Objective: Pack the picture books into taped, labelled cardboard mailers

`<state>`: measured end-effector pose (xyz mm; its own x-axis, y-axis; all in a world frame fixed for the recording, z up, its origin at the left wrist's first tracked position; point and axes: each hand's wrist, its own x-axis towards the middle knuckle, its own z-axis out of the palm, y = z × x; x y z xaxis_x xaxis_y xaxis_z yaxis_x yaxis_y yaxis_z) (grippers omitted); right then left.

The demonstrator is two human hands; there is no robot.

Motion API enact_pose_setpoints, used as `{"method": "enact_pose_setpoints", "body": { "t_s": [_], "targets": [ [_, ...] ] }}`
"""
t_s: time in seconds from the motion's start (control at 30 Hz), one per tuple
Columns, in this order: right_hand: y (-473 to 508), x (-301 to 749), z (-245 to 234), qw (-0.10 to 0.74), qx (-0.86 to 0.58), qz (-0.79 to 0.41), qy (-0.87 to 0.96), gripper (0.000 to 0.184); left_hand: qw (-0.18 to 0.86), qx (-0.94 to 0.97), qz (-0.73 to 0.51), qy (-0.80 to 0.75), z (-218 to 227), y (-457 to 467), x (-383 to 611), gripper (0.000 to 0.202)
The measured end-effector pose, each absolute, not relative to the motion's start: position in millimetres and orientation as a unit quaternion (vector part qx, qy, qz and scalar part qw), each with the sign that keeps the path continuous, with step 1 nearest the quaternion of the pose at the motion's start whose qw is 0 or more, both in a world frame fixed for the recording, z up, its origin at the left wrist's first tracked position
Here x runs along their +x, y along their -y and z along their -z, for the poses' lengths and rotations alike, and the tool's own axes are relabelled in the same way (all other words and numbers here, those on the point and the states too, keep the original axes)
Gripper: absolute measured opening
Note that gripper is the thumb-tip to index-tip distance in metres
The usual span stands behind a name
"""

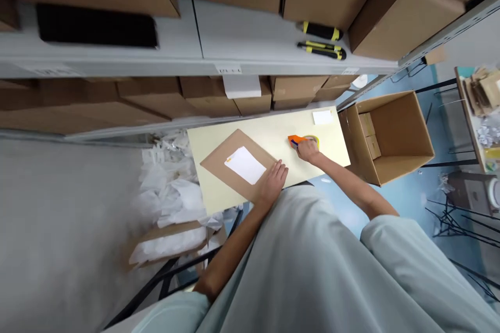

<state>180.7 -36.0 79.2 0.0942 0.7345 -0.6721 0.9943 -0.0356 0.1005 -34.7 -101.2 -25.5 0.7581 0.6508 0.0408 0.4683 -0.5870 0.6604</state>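
Note:
My left hand [275,181] lies flat, fingers stretched, on the near right corner of a flat piece of brown cardboard [219,158]. On that cardboard rests a white sheet of paper [246,165] with a small orange mark at one corner. My right hand [308,151] is closed around an orange tape dispenser [296,140] with a yellow ring, to the right of the cardboard. Both hands are over a pale yellow tabletop [213,203]. A small white paper stack [322,117] sits at its far right corner.
A large open carton [402,130] with small boxes inside stands right of the table. Shelves [242,26] of cardboard boxes run along the far side, holding two yellow-black utility knives [322,50] and a black slab [97,26]. White plastic wrapping [175,197] heaps at the left.

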Motion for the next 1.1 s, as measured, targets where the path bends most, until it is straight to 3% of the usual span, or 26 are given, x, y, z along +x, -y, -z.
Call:
{"method": "enact_pose_setpoints", "body": {
  "t_s": [0.13, 0.2, 0.4, 0.5, 0.6, 0.8, 0.97, 1.1],
  "targets": [
    [36, 201, -124, 0.193, 0.729, 0.162, -0.636, 0.040, 0.312, 0.873, -0.182, -0.329, 16, 98, -37, 0.048],
    [30, 209, -146, 0.106, 0.763, 0.161, -0.617, 0.039, 0.302, 0.852, -0.243, -0.353, -3, 80, -30, 0.056],
    [-57, 203, -215, -0.082, 0.737, 0.136, -0.657, 0.047, 0.186, 0.827, -0.411, -0.335, -139, -45, 15, 0.076],
    [-120, 192, -246, -0.103, 0.679, 0.090, -0.721, 0.045, 0.136, 0.813, -0.450, -0.345, -198, -99, 26, 0.071],
    [-172, 185, -260, -0.060, 0.654, 0.058, -0.752, 0.047, 0.108, 0.795, -0.468, -0.372, -223, -118, 25, 0.068],
    [-225, 184, -243, -0.047, 0.635, 0.053, -0.769, 0.052, 0.100, 0.758, -0.451, -0.460, -195, -95, 9, 0.062],
    [-194, 185, -210, -0.206, 0.615, -0.008, -0.761, 0.062, 0.184, 0.720, -0.363, -0.561, -117, -34, -15, 0.059],
    [-107, 200, -125, -0.293, 0.633, 0.075, -0.713, 0.062, 0.244, 0.673, -0.256, -0.650, -49, 49, -24, 0.062]
  ]
}}
